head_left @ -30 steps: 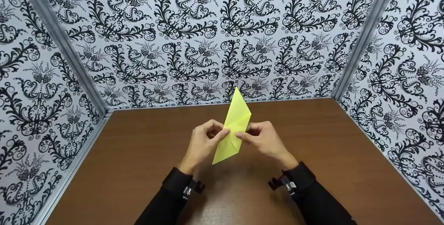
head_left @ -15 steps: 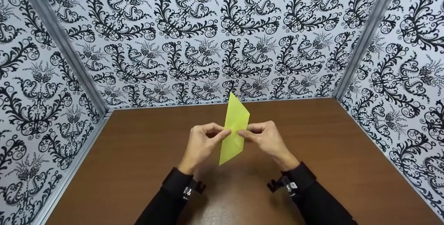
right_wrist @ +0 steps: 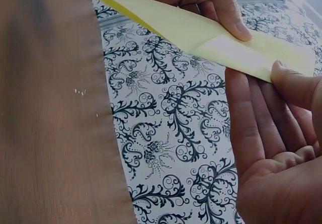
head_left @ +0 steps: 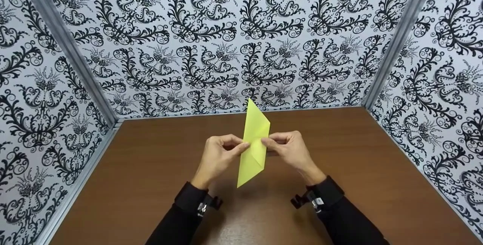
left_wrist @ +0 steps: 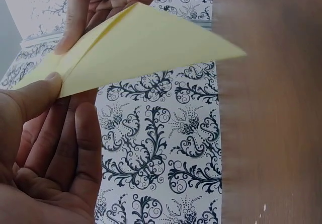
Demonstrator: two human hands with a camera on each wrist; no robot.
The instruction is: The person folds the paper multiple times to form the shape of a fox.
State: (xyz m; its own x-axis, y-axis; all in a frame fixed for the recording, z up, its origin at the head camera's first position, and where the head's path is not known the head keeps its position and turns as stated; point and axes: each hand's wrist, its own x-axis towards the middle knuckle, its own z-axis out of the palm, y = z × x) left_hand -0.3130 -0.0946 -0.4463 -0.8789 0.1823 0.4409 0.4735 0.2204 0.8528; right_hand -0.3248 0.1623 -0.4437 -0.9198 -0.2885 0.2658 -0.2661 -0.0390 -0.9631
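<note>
A folded sheet of yellow paper (head_left: 253, 154), shaped like a long slanted strip with pointed ends, is held up above the table. My left hand (head_left: 219, 158) pinches its left edge between thumb and fingers. On the opposite edge, my right hand (head_left: 292, 152) grips it the same way, thumb on the near face. A flap with a crease shows on the paper's lower half. In the left wrist view the paper (left_wrist: 131, 45) tapers to a point on the right. Seen from the right wrist, the yellow paper (right_wrist: 176, 27) has a layered fold along one edge.
Below the hands lies a brown wooden table (head_left: 151, 169). Patterned black-and-white panels (head_left: 211, 30) stand behind it and on both sides, joined by grey metal posts (head_left: 71, 48). Each wrist wears a black band (head_left: 191, 196) with a small camera mount.
The paper has turned more upright, its top point shifting left and its lower point right. My right thumb has moved slightly up along the edge. Both hands keep their hold.
</note>
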